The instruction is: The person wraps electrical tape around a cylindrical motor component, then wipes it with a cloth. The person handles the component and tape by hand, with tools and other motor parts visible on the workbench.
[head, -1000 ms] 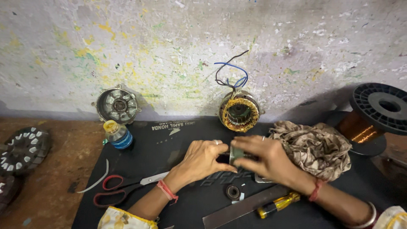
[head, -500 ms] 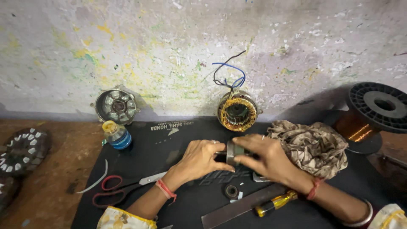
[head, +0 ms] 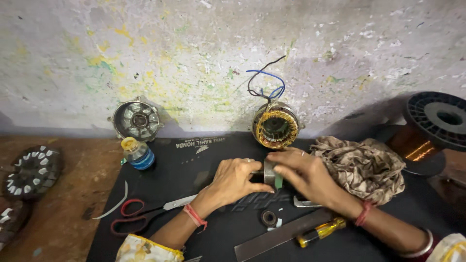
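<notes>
Two dark laminated stator cores lie at the far left on the wooden floor: one whole, one cut off by the edge. Next we count one metal motor end cover leaning on the wall, one small bottle with a yellow cap beside it, and one pair of red-handled scissors on the black mat.

Our left hand and right hand meet at mid-mat, both grips pinching one small grey metal piece with a green strip against it, held just above the mat. Below lie one black ring, one flat metal bar and one yellow-handled screwdriver.

Behind the hands stands one wound stator with copper coils and loose wires. Rightward we see one crumpled patterned cloth, then one spool of copper wire.
</notes>
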